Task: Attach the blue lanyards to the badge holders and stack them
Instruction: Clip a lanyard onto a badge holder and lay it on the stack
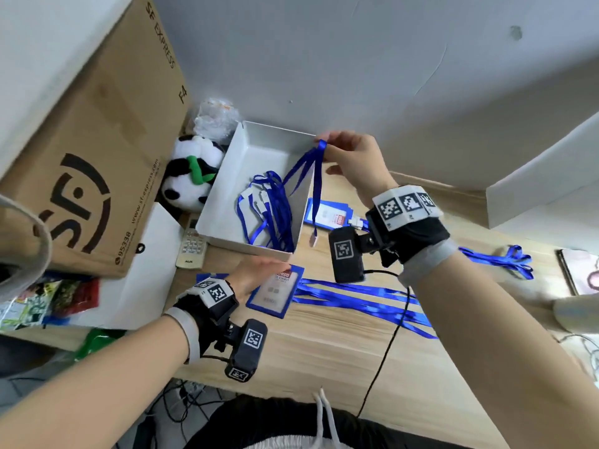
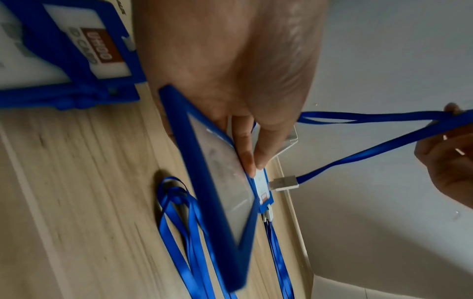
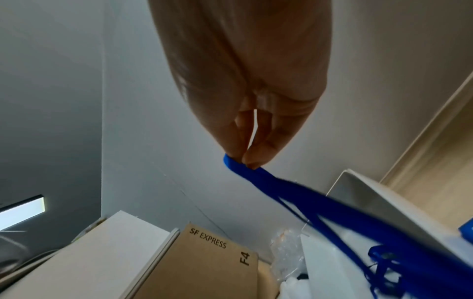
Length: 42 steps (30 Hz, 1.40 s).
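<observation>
My right hand [image 1: 327, 147] pinches the top of a blue lanyard [image 1: 316, 189] above the white box [image 1: 233, 163]. The lanyard's clip [image 1: 313, 239] dangles just past the box's right wall. In the right wrist view thumb and finger [image 3: 243, 159] meet on the lanyard's fold [image 3: 294, 190]. My left hand [image 1: 262, 268] grips a blue badge holder [image 1: 275, 294], tilted up off the table in the left wrist view [image 2: 222, 182], with the clip [image 2: 284, 183] hanging near its top end. Several more lanyards [image 1: 272, 209] lie in the box.
A badge holder with a lanyard attached [image 1: 330, 215] lies right of the box, its straps [image 1: 359, 299] spread over the wooden table. Loose holders [image 2: 64, 50] sit by my left hand. A lanyard bundle [image 1: 509, 259], cardboard box [image 1: 97, 157], panda plush [image 1: 191, 176] and remote [image 1: 191, 244] surround it.
</observation>
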Motion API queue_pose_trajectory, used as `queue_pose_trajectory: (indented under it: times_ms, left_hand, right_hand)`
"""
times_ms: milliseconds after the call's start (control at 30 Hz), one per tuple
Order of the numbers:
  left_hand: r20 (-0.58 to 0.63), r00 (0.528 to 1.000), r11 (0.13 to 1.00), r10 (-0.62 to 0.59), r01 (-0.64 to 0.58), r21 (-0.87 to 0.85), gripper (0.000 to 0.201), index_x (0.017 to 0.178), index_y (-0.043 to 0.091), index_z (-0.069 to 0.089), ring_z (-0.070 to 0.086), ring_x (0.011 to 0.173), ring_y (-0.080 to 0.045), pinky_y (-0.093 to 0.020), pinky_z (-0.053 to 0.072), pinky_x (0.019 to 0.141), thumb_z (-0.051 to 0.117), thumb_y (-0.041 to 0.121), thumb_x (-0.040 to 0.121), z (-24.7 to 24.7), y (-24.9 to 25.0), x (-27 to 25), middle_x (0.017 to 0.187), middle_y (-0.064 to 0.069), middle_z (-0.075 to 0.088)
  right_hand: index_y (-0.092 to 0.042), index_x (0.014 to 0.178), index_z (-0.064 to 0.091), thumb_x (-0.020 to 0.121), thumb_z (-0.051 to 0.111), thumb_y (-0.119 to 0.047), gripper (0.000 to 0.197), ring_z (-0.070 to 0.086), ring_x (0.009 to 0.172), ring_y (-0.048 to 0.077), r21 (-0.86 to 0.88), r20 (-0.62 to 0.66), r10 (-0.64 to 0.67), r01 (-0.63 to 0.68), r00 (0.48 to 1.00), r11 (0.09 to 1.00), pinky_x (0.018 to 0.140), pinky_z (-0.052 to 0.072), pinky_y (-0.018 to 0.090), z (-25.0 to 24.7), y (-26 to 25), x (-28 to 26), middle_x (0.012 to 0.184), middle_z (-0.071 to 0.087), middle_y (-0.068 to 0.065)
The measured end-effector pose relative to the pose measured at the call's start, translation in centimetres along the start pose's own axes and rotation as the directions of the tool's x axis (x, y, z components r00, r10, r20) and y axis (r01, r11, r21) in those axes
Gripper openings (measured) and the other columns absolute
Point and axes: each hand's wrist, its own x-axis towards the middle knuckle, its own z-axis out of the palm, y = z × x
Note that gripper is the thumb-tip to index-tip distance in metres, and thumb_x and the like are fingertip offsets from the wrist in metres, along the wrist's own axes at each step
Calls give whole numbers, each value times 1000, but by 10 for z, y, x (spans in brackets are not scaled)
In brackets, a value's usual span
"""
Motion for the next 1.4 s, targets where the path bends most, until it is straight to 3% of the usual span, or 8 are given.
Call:
queue_pose_trajectory:
  times_ms: [200,333,433,567,667,833,1000,1400]
  left_hand:
    - [-54,997,995,-58,54,-80,13,88,11,69,64,73,-20,-28,50,66,67,23,83,-22,-4,6,88,-9,70]
    - [-69,996,987,-57,46,-151,7,80,15,67,63,70,-17,-26,49,62,65,19,85,-29,-8,8,80,-4,68]
    - [-84,995,984,-44,29,-175,8,79,17,67,62,70,-16,-26,49,61,65,15,86,-29,-13,9,77,-2,68]
    - [-69,997,992,-25,16,-125,10,94,10,69,62,82,-17,-31,50,81,63,8,86,-24,-21,12,87,-2,67]
    - [-24,1000,998,-10,8,-63,21,106,5,67,61,89,-19,-32,49,90,61,2,86,-16,-23,15,90,-4,67]
    - [63,998,999,-26,25,21,17,86,21,67,60,87,-22,-32,49,83,62,5,86,7,-24,18,98,-11,63]
    - [138,989,997,-46,37,66,17,86,15,64,56,72,-17,-24,46,68,58,0,87,44,-21,20,90,-11,59]
    - [164,982,963,-91,45,267,18,96,7,68,59,87,-26,-34,50,82,55,-2,87,138,-9,29,99,-13,63]
  right_hand:
    - [-9,88,63,88,51,9,21,62,62,6,171,-36,5,2,999,985,70,54,16,44,16,43,76,62,3]
    - [-18,82,64,86,51,10,31,60,65,9,160,-2,79,-77,997,984,77,51,23,59,47,57,71,67,-4]
    - [-5,95,66,86,51,12,25,56,78,19,35,88,214,-218,973,975,92,48,34,64,83,55,82,63,4]
    - [0,117,60,91,51,2,28,52,73,10,-103,191,383,-370,904,923,73,49,22,53,113,31,84,58,-1]
    - [-9,107,60,94,50,-4,18,57,70,10,-46,187,433,-432,882,901,69,50,20,31,120,11,82,62,-1]
    - [-14,83,62,96,44,-7,23,58,56,6,27,-24,497,-496,867,868,55,49,13,-25,144,-27,76,60,2]
    - [-13,84,62,96,44,-9,22,55,47,4,60,-171,614,-614,771,787,46,43,12,-73,180,-85,73,59,2]
    - [-12,65,54,89,51,-9,25,43,47,15,347,-430,803,-746,412,569,48,35,24,-149,252,-194,58,52,5]
